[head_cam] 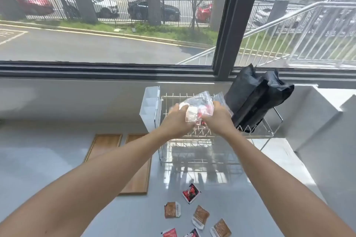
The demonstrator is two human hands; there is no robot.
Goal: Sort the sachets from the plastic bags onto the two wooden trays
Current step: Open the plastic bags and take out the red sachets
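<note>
Both hands hold a clear plastic bag (195, 106) of red and white sachets above the wire rack (200, 159). My left hand (178, 120) grips the bag's left side and my right hand (218, 119) grips its right side. Two wooden trays lie flat on the counter, the left tray (105, 145) and the right tray (139, 181), both partly hidden by my left forearm; their visible parts are bare. Several loose sachets lie on the counter near me: a red and black sachet (191, 193) and brown sachets (172, 209).
A black bag (256, 100) leans in the wire rack's right end by the window sill. A white plastic holder (150, 107) hangs on the rack's left side. A grey wall block (327, 131) rises at the right.
</note>
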